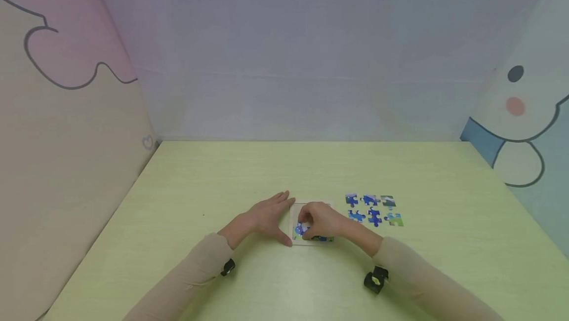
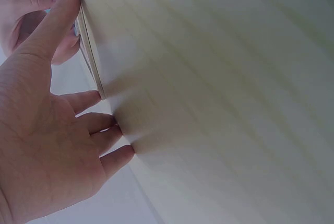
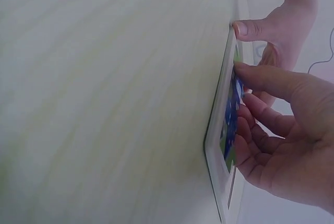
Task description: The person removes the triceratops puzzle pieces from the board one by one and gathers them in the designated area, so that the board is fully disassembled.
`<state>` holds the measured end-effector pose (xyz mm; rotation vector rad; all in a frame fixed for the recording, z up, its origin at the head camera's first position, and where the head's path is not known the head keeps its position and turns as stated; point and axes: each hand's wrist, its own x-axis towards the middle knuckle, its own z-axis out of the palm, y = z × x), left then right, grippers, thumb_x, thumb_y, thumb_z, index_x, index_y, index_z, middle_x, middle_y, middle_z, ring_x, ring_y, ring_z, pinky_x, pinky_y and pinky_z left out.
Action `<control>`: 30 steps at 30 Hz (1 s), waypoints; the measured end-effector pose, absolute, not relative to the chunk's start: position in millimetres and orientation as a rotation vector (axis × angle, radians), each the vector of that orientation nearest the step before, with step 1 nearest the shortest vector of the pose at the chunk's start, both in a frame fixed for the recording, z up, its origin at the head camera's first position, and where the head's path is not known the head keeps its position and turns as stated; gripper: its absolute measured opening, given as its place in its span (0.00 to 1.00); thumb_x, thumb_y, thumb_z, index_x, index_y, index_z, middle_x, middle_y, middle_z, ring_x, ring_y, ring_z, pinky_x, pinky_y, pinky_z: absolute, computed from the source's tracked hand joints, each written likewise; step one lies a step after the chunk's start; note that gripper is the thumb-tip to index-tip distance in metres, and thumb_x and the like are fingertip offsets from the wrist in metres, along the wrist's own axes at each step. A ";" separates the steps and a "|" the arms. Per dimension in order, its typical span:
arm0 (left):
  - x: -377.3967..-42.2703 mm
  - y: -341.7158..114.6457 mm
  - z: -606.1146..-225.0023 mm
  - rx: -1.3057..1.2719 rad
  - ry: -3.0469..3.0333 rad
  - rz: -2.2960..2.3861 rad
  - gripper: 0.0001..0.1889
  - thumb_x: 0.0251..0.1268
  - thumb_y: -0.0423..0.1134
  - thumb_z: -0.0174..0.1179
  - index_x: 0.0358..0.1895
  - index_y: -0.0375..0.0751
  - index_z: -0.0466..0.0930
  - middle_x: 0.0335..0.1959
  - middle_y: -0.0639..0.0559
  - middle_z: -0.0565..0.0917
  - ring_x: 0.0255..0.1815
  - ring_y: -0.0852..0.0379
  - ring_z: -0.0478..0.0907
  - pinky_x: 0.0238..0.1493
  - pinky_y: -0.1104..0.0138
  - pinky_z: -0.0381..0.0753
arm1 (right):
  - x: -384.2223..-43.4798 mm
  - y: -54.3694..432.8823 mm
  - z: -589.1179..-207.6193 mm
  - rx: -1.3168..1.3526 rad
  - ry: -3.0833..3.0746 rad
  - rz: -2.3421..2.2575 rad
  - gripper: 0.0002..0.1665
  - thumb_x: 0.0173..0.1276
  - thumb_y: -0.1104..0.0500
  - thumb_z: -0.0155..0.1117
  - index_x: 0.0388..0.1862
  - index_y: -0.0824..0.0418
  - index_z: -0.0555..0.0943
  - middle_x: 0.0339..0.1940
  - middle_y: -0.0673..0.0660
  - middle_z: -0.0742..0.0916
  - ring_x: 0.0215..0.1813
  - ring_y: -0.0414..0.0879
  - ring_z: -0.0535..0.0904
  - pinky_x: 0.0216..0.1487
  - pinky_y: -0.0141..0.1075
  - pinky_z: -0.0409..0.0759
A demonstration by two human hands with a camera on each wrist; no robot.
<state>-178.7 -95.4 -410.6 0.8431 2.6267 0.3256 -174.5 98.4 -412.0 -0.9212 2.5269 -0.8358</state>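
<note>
Six loose pieces (image 1: 374, 217) on surface (image 1: 249, 168), at three o'clock from right hand (image 1: 324, 220), well apart from left hand (image 1: 268, 215); two rows of three, long axis nine-to-three. Frame (image 3: 213, 153) flat under right hand, at three o'clock from left; near-square, no clear long axis. Right: fingers curled over frame, can't tell if pinching a piece. Left: thumb and fingers spread, touching frame's nine-o'clock edge. Loose pieces: flat, knobbed, blue/purple/green. Frame: pale rim, print showing toward six o'clock.
</note>
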 end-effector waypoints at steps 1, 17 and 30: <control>-178.7 -95.4 -410.5 0.842 2.627 0.324 0.56 0.39 0.63 0.67 0.70 0.40 0.49 0.72 0.42 0.46 0.72 0.47 0.42 0.68 0.53 0.54 | -174.2 97.7 -411.5 -0.914 2.521 -0.852 0.15 0.45 0.64 0.74 0.33 0.64 0.80 0.29 0.50 0.82 0.30 0.39 0.72 0.33 0.29 0.73; -178.4 -94.5 -408.5 0.820 2.618 0.334 0.56 0.39 0.63 0.67 0.70 0.40 0.50 0.72 0.42 0.46 0.72 0.47 0.42 0.68 0.54 0.53 | -166.6 94.1 -411.2 -0.818 2.516 -0.998 0.14 0.44 0.70 0.72 0.31 0.66 0.78 0.26 0.51 0.81 0.29 0.40 0.75 0.30 0.25 0.75; -178.8 -94.3 -410.1 0.812 2.612 0.342 0.56 0.39 0.63 0.67 0.71 0.42 0.49 0.73 0.43 0.45 0.72 0.48 0.41 0.68 0.54 0.52 | -164.8 94.0 -413.5 -0.815 2.518 -1.009 0.15 0.45 0.72 0.70 0.35 0.68 0.79 0.24 0.51 0.80 0.28 0.39 0.73 0.29 0.26 0.74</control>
